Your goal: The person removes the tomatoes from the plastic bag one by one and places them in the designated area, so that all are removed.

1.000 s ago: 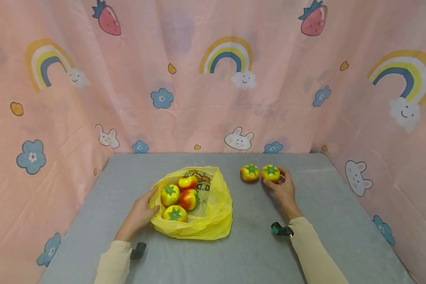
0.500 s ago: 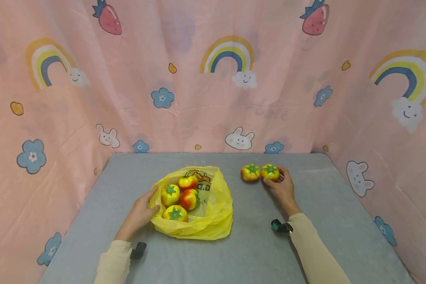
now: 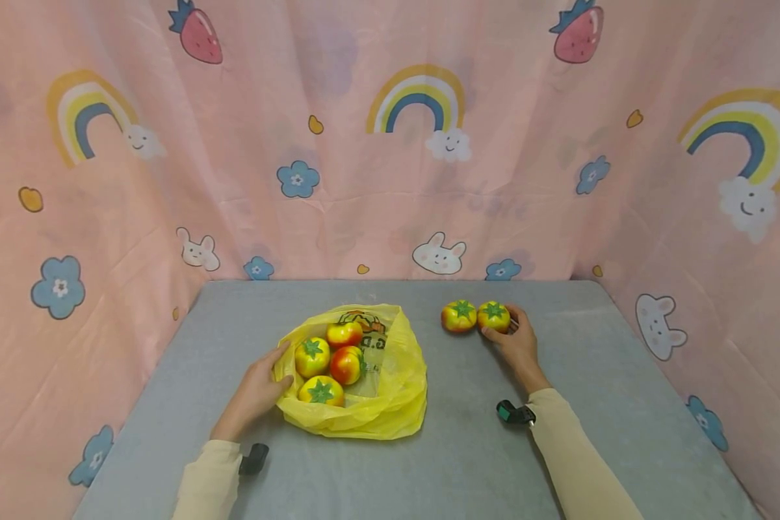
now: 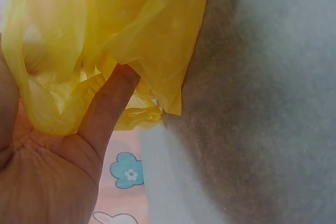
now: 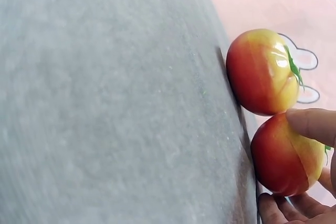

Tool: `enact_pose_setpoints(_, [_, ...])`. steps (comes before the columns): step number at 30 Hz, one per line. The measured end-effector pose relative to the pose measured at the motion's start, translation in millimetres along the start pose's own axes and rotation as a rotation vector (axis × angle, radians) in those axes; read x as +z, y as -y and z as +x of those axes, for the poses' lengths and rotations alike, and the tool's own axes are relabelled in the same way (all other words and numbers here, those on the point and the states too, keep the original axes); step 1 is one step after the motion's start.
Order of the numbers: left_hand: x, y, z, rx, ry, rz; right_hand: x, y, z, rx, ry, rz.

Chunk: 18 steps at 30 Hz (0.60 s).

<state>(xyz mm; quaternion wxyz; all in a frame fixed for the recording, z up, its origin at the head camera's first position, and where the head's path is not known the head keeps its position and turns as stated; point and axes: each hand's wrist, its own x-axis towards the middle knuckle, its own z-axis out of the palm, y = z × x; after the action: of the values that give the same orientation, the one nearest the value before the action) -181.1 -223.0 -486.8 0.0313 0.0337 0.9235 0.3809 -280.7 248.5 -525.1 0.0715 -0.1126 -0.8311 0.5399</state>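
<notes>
A yellow plastic bag lies with its mouth spread, several yellow-red tomatoes with green star-shaped tops inside it. My left hand holds the bag's left rim, thumb on the inner side; the left wrist view shows the film hanging between thumb and fingers. To the right of the bag, my right hand grips a tomato between thumb and fingers. Another tomato sits just left of it. In the right wrist view the gripped tomato rests against its neighbour, low at the table.
The grey table ends at a pink patterned curtain at the back and on both sides. A small black device is strapped at each wrist, one left and one right.
My right hand has shifted slightly left with its tomato, narrowing the gap to the neighbouring one. The left hand and bag stay where they were.
</notes>
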Motion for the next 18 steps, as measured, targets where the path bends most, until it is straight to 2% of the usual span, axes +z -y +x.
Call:
enact_pose_setpoints(10, [-0.5, -0.5, 1.4, -0.003, 0.004, -0.007, -5.4, 4.9, 1.4, 0.024, 0.011, 0.005])
enact_pose_setpoints(18, [-0.5, -1.9, -0.1, -0.008, 0.005, -0.007, -16.5, 21.1, -4.1, -0.041, -0.032, 0.007])
